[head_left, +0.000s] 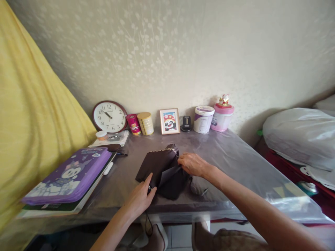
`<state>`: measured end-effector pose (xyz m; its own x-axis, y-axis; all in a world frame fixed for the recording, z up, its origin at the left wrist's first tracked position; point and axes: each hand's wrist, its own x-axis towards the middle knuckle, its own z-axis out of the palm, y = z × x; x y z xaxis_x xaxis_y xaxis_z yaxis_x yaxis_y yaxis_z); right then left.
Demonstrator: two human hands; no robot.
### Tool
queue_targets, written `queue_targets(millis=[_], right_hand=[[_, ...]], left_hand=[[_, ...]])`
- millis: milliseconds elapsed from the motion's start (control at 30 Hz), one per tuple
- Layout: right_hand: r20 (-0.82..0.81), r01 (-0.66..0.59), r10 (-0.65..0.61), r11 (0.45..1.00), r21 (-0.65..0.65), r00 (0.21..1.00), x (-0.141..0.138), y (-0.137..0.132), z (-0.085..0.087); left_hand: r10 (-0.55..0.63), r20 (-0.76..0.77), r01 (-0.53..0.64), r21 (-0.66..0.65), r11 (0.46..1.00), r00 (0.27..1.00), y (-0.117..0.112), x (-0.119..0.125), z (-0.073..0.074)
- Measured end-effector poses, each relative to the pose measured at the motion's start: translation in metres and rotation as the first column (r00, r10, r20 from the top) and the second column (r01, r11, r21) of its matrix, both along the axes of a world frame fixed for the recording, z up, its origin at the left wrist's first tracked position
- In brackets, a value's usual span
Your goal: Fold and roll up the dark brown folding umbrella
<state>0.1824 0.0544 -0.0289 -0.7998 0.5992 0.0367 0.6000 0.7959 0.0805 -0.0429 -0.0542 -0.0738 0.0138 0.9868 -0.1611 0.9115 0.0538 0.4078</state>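
a round clock [110, 116] is standing at far left. a magenta tin [133, 124] and a yellow tin [146, 124] are standing to its right. a framed panda picture [170, 121] is standing farther right. a white tub [203, 120] and a pink tub [222, 119] are standing at far right; a cat figurine [224, 100] is topping the pink tub. a purple case [70, 176] is lying at near left.

The umbrella [155, 162] is a very dark brown-black, trimmed with a pale, broken-patterned edging, over a greyish-purple table cover [214, 148]. The case [70, 176] is purple with a white cartoon figure, the curtain [34, 104] yellow, the wall [157, 52] beige with paler leafy sprigs. The clock [110, 116] has a white face, black numerals and a dark red rim; one tin [134, 124] is magenta, its neighbouring canister [146, 123] golden yellow.
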Motion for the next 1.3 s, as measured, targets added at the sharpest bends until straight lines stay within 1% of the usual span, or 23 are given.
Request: queue_targets(millis=[100, 233, 333, 433, 600, 733, 833, 1000, 1233, 1300], right_hand=[[-0.032, 0.036, -0.035, 0.999, 0.024, 0.999, -0.001, 0.001, 0.007], [-0.073, 0.126, -0.123, 0.991, 0.037, 0.99, -0.008, -0.003, 0.015], [-0.119, 0.119, -0.113, 0.992, 0.046, 0.986, -0.016, -0.005, 0.018], [-0.175, 0.093, -0.089, 0.996, 0.016, 0.98, -0.026, -0.003, 0.019], [-0.314, 0.089, -0.086, 0.996, -0.005, 0.946, -0.039, 0.005, 0.015], [-0.361, 0.068, -0.066, 0.998, -0.006, 0.93, -0.048, 0.012, 0.011], [-0.372, 0.058, -0.062, 0.998, -0.022, 0.926, -0.057, 0.017, 0.008], [-0.372, 0.048, -0.068, 0.997, -0.064, 0.926, -0.071, 0.024, 0.004], [-0.319, 0.04, -0.077, 0.992, -0.12, 0.945, -0.084, 0.03, -0.01], [-0.316, 0.038, -0.076, 0.991, -0.125, 0.946, -0.084, 0.029, -0.011]], left_hand=[[0.007, 0.0, -0.007, -0.002, 1.0, 1.0, 0.0, -0.001, -0.002], [-0.011, 0.013, 0.011, -0.007, 1.0, 1.0, -0.001, -0.003, -0.004], [-0.026, 0.014, 0.027, -0.014, 1.0, 1.0, -0.001, -0.004, -0.004], [-0.024, 0.029, 0.024, -0.007, 1.0, 0.999, -0.001, -0.005, -0.005], [-0.009, 0.041, 0.008, 0.036, 0.999, 0.999, 0.0, -0.004, -0.009], [0.004, -0.002, -0.004, 0.085, 0.996, 1.0, 0.0, 0.0, -0.012], [0.03, -0.047, -0.026, 0.098, 0.995, 0.998, -0.001, 0.005, -0.01], [0.09, -0.136, -0.081, 0.071, 0.994, 0.987, -0.001, 0.012, -0.003], [0.092, -0.182, -0.08, 0.07, 0.994, 0.979, 0.002, 0.013, -0.002], [0.093, -0.188, -0.081, 0.073, 0.994, 0.978, 0.003, 0.013, -0.002]])
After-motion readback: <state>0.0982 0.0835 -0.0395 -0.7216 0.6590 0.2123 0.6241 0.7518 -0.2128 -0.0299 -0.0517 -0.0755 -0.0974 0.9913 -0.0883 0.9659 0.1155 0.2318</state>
